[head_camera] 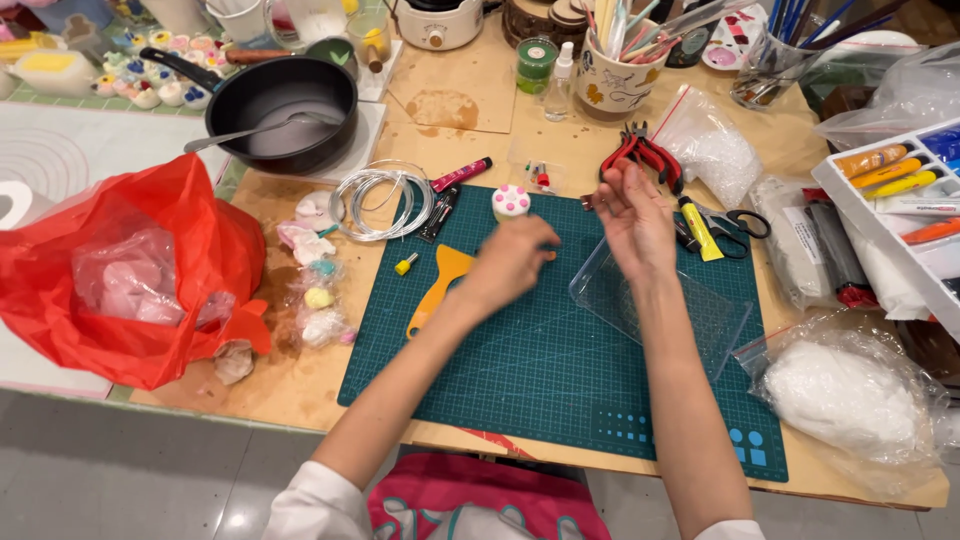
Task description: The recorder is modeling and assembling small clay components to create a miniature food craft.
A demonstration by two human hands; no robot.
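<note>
My left hand (512,262) is curled over the green cutting mat (560,380), and a small orange piece (550,255) shows at its fingertips. My right hand (632,212) hovers just to the right, above the mat's far edge, fingers bunched and blurred; whether they pinch anything is unclear. A pink-and-white clay cake (511,202) stands just beyond my left hand. An orange scraper (440,285) lies to its left. A clear plastic sheet (655,305) rests under my right forearm.
A coil of silver wire (381,201), red pliers (645,155), a yellow knife (700,228) and scissors (738,221) lie along the mat's far side. A red bag (130,270) sits left, a black pan (285,100) behind it. Paint tubes (895,180) and a white clay bag (850,390) are right.
</note>
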